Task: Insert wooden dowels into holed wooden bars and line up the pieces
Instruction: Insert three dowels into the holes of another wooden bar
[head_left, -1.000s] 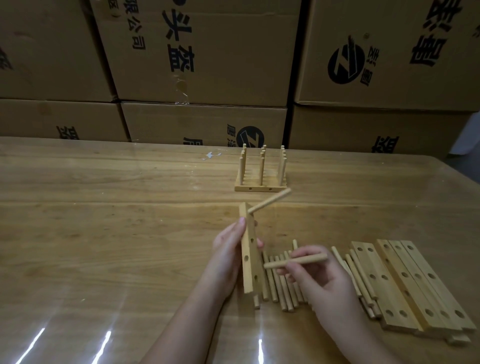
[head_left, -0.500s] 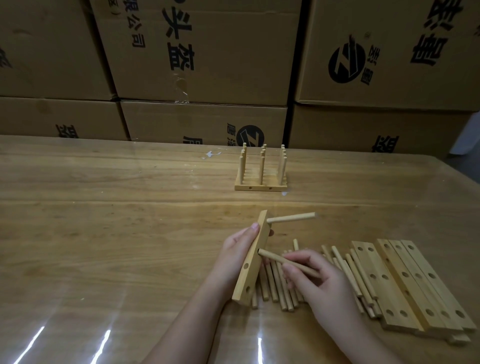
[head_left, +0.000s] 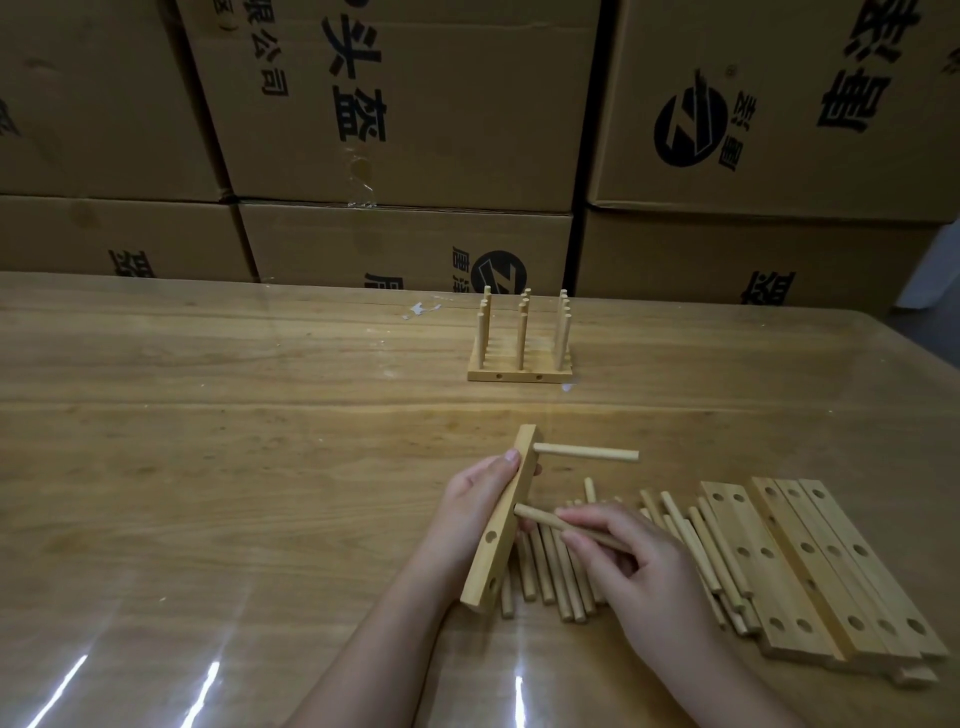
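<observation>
Nearest, the glossy light-brown wooden table (head_left: 208, 493) lies bare across the whole left side, streaked with glare. On the right it is crowded: a heap of loose pale round wooden dowels (head_left: 548, 571) lies just beside a row of flat pale wooden bars with drilled holes (head_left: 810, 566), close to the table's right edge.

Over the heap, the right hand (head_left: 644, 577) pinches one pale wooden dowel (head_left: 540, 519) between thumb and curled fingers, its tip at the second hole of the held pale wooden bar (head_left: 485, 564). Whether the tip has entered is unclear. The left hand (head_left: 478, 499) grips that bar from the left, tilted on end, its lower end near the table. Another dowel (head_left: 587, 453) juts rightward from its top hole.

Well beyond stands a finished rack of bars with upright dowels (head_left: 519, 358), with open table around it. Printed brown cardboard boxes (head_left: 415, 104) wall the far edge.
</observation>
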